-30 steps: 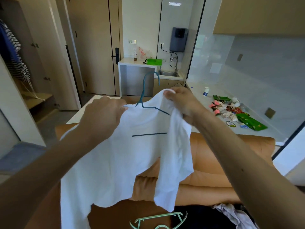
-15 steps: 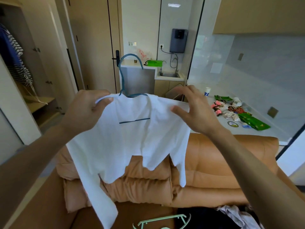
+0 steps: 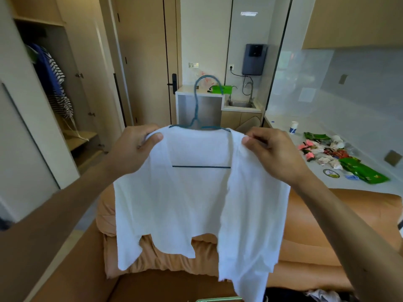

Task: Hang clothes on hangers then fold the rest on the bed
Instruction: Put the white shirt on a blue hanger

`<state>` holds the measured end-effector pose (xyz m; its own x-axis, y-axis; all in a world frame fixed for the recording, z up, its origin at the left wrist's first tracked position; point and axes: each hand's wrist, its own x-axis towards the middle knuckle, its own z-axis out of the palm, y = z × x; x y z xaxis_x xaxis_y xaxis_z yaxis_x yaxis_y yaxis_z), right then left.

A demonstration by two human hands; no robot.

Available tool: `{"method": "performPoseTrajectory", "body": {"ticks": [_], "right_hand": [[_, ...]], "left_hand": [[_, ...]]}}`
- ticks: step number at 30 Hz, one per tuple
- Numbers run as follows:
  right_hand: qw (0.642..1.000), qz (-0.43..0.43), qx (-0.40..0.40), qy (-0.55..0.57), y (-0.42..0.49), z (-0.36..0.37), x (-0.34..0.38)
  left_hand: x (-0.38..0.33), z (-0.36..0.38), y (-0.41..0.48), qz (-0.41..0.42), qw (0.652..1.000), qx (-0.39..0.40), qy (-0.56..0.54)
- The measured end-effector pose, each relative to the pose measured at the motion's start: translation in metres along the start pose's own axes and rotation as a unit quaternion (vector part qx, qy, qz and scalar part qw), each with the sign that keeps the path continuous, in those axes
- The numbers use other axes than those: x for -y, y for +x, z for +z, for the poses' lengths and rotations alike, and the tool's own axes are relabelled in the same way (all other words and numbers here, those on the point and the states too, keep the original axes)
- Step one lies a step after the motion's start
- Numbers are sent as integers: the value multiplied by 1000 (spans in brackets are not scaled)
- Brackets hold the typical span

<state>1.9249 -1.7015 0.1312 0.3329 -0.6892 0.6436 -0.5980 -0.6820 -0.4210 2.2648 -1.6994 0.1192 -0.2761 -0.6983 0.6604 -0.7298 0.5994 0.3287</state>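
Both hands are up in front of me. My left hand (image 3: 133, 149) and right hand (image 3: 272, 153) each hold a shoulder of the white shirt (image 3: 196, 203).

Left fingers (image 3: 156, 137): thumb pressed on the front of the cloth, the rest curled behind it, pinching the left shoulder. Right fingers (image 3: 250, 140): curled tight, pinching the right shoulder edge just beside the neckline. Neither hand is spread.

The teal hanger (image 3: 197, 105) sits inside the shirt. Its hook rises out of the neck opening, midway between the two hands and touching neither that I can see. The hanger's lower bar shows across the open neckline, below finger level.

The shirt hangs flat, front toward me, in the air over the bed (image 3: 338, 214). Its hem is uneven and the right side drops lower, near the bottom edge of the view. I cannot tell whether the cloth touches the orange bedding.

At bottom centre, part of a pale green hanger (image 3: 218, 299) peeks in, with dark clothes (image 3: 283, 294) just right of it on the bed.

On the left, striped and blue garments (image 3: 54, 83) hang in the open wardrobe. On the right, the bench (image 3: 316, 192) carries green snack wrappers (image 3: 364, 174) and a small cup (image 3: 293, 127). The sink (image 3: 241, 103) is at the back.
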Motion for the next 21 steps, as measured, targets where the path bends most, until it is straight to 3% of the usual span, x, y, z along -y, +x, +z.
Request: {"method": "performPoseTrajectory", "body": {"ticks": [12,21], "right_hand": [[999,33,-14,34,-7,-22,2],[998,33,50,-33,-19,-33,-22]], "left_hand": [[-8,-8,-3,17,1000,8,24],[-15,-14,-1,15,998,-62,3]]}}
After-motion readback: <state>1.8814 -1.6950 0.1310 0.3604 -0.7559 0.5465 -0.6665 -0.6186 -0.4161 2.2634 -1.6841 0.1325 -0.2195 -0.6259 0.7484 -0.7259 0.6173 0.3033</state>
